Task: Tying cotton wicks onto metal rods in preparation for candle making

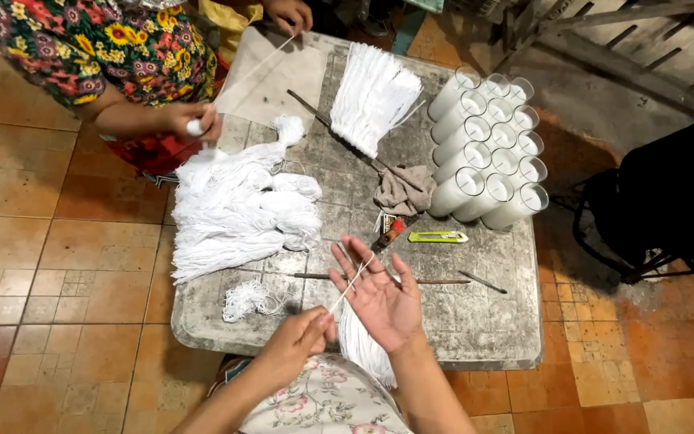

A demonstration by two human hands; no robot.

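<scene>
The right hand [385, 299] is spread palm-up with fingers apart, a taut white cotton string [353, 283] running across the fingers; a bundle of cut white strings [361, 347] hangs beneath it over the near edge of the worn grey stone table [487, 325]. The left hand [299, 344] is pinched shut on the lower end of that string, just beside the near edge.

On the left side of the table lies 1 big heap of loose white string [238, 210] — and 1 small tangle [246, 299] near the near-left corner. At the far edge rests 1 flat fan of cut white strings [373, 95]. By the right edge lie about 14 white candles in clear glass tubes [487, 149], stacked on their sides. Mid-table: 1 grey-brown rag [402, 191], 1 yellow-green utility knife [438, 237], 1 small red-handled tool [389, 234] and 2 thin metal rods [443, 281].

Across the table, a co-worker in a floral top pulls a string between 2 hands [196, 120].
</scene>
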